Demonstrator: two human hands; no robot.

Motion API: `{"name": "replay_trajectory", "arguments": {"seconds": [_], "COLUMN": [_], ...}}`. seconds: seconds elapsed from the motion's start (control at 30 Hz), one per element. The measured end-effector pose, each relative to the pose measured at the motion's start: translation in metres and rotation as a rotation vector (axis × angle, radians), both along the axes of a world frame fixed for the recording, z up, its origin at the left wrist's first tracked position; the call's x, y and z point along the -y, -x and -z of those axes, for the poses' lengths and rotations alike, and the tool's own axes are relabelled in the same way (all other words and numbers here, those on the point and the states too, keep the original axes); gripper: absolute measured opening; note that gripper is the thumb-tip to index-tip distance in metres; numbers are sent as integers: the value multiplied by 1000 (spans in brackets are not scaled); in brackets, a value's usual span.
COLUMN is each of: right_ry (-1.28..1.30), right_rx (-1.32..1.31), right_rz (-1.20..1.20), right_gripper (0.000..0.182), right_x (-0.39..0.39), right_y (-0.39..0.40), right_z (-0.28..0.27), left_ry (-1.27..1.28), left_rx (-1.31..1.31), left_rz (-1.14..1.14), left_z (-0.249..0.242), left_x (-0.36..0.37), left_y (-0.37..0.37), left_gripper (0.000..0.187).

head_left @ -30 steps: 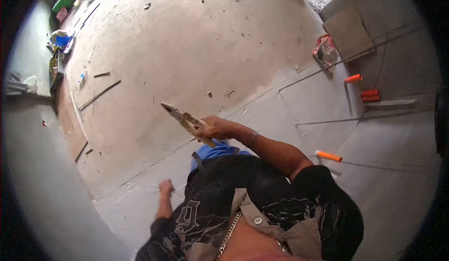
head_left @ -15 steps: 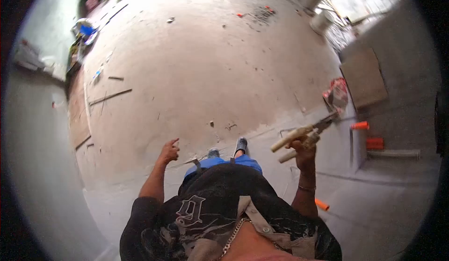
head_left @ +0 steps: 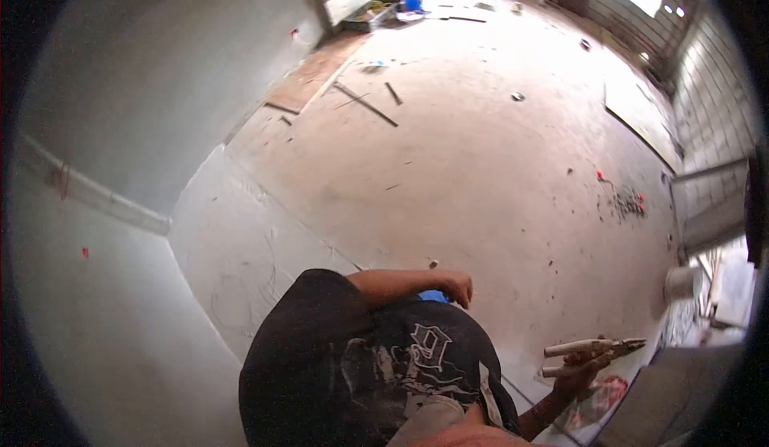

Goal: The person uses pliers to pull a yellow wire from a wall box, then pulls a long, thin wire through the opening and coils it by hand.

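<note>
My right hand [head_left: 578,375] is wrapped round a tool with two pale handles [head_left: 567,350], whose dark end points to the right. It is low at the right, near a red and white bag [head_left: 606,395] on the floor. My left hand [head_left: 460,288] hangs in front of my waist with its fingers curled in; nothing shows in it. A bit of blue clothing [head_left: 433,295] shows just beside that hand.
Strips of wood [head_left: 367,104] lie on the floor ahead. A white bucket [head_left: 682,284] stands at the right by a doorway. Small debris [head_left: 629,202] is scattered farther back. A wall [head_left: 192,70] runs along the left.
The view has swung to the left. My left hand has moved in across my waist and its fingers have curled. My right hand still holds the tool, now lower and farther right in view.
</note>
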State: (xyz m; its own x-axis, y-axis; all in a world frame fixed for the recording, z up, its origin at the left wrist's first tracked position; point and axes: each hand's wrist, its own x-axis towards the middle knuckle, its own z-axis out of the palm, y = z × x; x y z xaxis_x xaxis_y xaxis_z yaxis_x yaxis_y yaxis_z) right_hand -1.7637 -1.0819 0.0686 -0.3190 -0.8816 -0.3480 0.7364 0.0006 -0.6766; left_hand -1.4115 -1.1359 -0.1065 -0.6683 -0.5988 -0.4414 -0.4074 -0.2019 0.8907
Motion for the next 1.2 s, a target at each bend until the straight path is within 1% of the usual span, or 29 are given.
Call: {"name": "replay_trajectory", "arguments": {"seconds": [0.03, 0.07, 0.13, 0.17, 0.2, 0.27, 0.3, 0.33, 0.4, 0.43, 0.47, 0.5, 0.53, 0.6, 0.67, 0.7, 0.73, 0.8, 0.83, 0.87, 0.93, 0.97, 1.0, 1.03, 1.07, 1.1, 1.13, 1.17, 1.2], "right_ry": [135, 139, 392, 452, 461, 106, 31, 46, 79, -6, -89, 3, 92, 35, -253, -315, -308, -231, -223, -209, -152, -137, -126, -101, -50, -82, -107, -56, -87], "right_rx": [-32, -31, -66, -15, -27, -22, 30, 10, -216, -228, -232, -384, -532, -816, -998, -813, -801, -998, -1029, -1027, -854, -857, -858, -859, -846, -862, -882, -872, -938], "right_rz": [-25, -43, -371, -489, -495, -203, -150, -158, -536, -515, -494, -553, -612, -745, -913, -926, -935, -1083, -1155, -1170, -1211, -1255, -1333, -1427, -1513, -1537, -1559, -1639, -1656], "right_gripper": [61, 61, 66, 71, 71, 74, 71, 71, 64, 60, 58, 44, 32, 20, 18, 23, 23, 35, 48, 48, 44, 44, 40, 36, 36, 30, 26, 26, 24], "right_x": [9, 23, 49, 60, 71, 100, 112, 125, 154, 169, 184, 199, 213, 238, 259, 271, 282, 307, 320, 335, 366, 385, 408, 431, 454, 469, 486, 503, 519], "right_y": [-1, 7, 27, 28, 22, -15, -21, -19, -5, 1, 5, 8, 10, 20, 11, 15, 12, 9, 11, 15, 27, 37, 52, 62, 62, 68, 72, 72, 74], "right_z": [-8, -4, 13, 11, 6, -35, -43, -40, -23, -12, 5, 26, 48, 80, 70, 77, 75, 64, 57, 58, 61, 71, 88, 100, 104, 103, 101, 96, 86], "left_ry": [12, 15, 557, 570, 525, 435, 415, 156, 427, 444, 489, 511, 509, 459, 396, 356, 353, 372, 375, 365, 353, 349, 346, 366, 303, 226, 243, 86, -73], "left_rx": [-65, -65, -1023, -1025, -963, -852, -929, -967, -1026, -1045, -1023, -979, -989, -865, -717, -628, -615, -380, -370, -431, -554, -616, -679, -662, -571, -490, -455, -464, -488], "left_rz": [27, 9, 603, 604, 639, 696, 468, 471, 413, 409, 44, -326, -338, 24, 368, 537, 531, 312, 304, 224, 41, -67, -191, -263, -409, -565, -657, -683, -693], "left_z": [8, 10, 20, 37, 54, 74, 79, 123, 136, 115, 64, 36, 48, 103, 152, 161, 156, 146, 135, 121, 79, 64, 61, 82, 112, 129, 123, 111, 91], "left_x": [1, 10, 27, 36, 49, 83, 83, 99, 129, 134, 125, 126, 145, 201, 247, 257, 265, 281, 288, 294, 300, 299, 296, 299, 308, 308, 309, 315, 319], "left_y": [15, 26, 45, 54, 57, 66, 66, 82, 105, 110, 108, 108, 115, 137, 161, 166, 161, 151, 146, 136, 115, 112, 118, 133, 140, 147, 152, 154, 156], "left_gripper": [20, 20, 30, 30, 29, 27, 28, 28, 27, 27, 25, 24, 24, 23, 22, 21, 21, 16, 16, 16, 16, 15, 15, 15, 13, 12, 12, 11, 13]}}
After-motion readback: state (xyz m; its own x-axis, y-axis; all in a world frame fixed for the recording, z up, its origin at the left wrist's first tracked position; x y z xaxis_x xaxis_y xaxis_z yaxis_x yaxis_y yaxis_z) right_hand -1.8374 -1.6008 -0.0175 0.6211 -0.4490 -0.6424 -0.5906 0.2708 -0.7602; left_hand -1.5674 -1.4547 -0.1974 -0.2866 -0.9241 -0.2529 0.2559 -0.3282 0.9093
